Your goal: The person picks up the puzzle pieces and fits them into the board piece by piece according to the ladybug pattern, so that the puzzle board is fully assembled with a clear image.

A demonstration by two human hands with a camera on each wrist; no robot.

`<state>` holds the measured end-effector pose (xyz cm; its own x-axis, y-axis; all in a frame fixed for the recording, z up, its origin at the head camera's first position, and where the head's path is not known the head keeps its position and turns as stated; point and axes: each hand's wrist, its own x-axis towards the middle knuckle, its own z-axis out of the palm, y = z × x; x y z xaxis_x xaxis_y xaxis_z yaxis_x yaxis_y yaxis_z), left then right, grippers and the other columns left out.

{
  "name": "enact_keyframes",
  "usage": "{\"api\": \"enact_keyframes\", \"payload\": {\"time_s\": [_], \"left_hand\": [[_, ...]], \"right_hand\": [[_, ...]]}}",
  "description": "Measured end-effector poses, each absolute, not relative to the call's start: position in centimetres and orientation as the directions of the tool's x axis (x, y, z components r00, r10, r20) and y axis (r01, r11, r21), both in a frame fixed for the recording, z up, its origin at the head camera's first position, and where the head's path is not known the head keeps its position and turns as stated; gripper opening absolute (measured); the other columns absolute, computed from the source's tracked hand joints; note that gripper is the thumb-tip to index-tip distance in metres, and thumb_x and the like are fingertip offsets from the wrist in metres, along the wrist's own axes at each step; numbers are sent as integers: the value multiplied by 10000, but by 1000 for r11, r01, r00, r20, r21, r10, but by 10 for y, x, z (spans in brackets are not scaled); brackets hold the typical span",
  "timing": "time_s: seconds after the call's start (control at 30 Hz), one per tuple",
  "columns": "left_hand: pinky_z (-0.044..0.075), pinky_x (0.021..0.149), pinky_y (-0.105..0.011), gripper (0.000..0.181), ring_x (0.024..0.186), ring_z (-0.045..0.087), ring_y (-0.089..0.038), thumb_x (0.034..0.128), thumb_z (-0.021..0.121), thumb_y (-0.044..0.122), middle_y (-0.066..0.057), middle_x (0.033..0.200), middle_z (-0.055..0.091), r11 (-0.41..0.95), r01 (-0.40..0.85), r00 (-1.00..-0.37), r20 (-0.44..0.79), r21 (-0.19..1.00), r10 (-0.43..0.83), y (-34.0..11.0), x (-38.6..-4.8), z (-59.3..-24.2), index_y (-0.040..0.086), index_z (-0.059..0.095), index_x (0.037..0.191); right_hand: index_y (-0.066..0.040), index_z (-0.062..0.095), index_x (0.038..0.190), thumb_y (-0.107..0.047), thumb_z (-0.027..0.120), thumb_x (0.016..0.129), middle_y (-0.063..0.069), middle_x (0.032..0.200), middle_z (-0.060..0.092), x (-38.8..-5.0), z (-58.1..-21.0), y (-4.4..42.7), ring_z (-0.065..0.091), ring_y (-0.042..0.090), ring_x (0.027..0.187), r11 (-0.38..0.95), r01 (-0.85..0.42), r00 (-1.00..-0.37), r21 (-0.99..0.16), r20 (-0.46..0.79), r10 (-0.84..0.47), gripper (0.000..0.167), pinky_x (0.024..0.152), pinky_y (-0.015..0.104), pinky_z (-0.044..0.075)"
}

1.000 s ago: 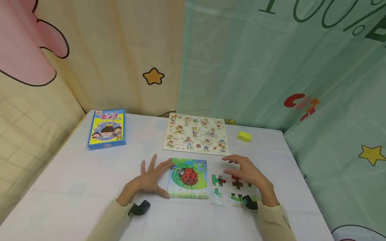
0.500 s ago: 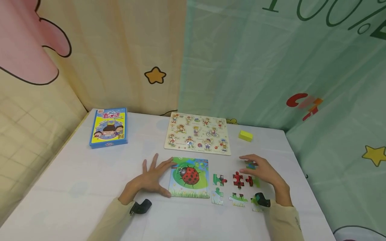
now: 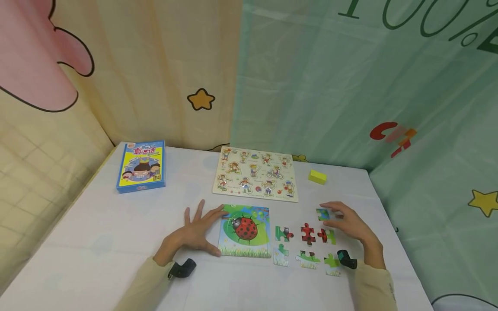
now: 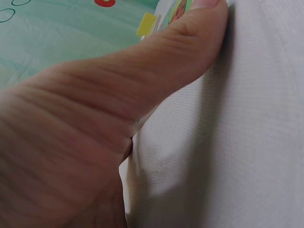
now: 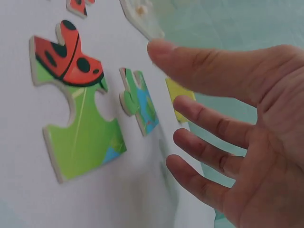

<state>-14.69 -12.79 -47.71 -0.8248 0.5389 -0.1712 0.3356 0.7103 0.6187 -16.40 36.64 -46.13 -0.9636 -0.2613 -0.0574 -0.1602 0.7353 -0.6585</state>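
A square ladybug puzzle board lies flat on the table in the head view. My left hand rests at its left edge, thumb by the lower corner and fingers spread by the upper one. Loose jigsaw pieces lie to the right of the board: a red centre piece, a red and green piece and several others. My right hand hovers beside a blue and green corner piece. In the right wrist view its fingers are extended and apart from the pieces.
Behind the board lies a cream puzzle board with sports figures. A yellow block sits to its right. At the back left is a blue and yellow box. Printed curtains close off the back and right.
My right hand has moved to the right, from over the red pieces to the right of the corner piece, uncovering pieces beneath it. My left hand has stayed at the board's edge.
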Motion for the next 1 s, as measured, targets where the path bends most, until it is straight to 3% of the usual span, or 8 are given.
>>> {"api": "enact_keyframes", "payload": {"time_s": [0.47, 1.0], "left_hand": [[-181, 1054, -789, 1128, 1481, -182, -540, 624, 919, 499, -78, 1688, 156, 715, 339, -820, -180, 612, 543, -128, -148, -479, 214, 343, 1551], [-205, 1054, -776, 1125, 1483, -202, -521, 622, 921, 494, -71, 1688, 158, 704, 335, -821, -173, 627, 544, -129, -148, -483, 218, 350, 1550]], "right_hand": [[20, 593, 1318, 71, 665, 878, 257, 1323, 557, -164, -469, 370, 566, 421, 1128, 769, -216, -961, -602, -9, -277, 448, 983, 604, 475], [43, 620, 1243, 62, 694, 857, 247, 1245, 585, -167, -472, 364, 579, 375, 1053, 800, -214, -969, -560, 18, -246, 393, 938, 576, 500]]}}
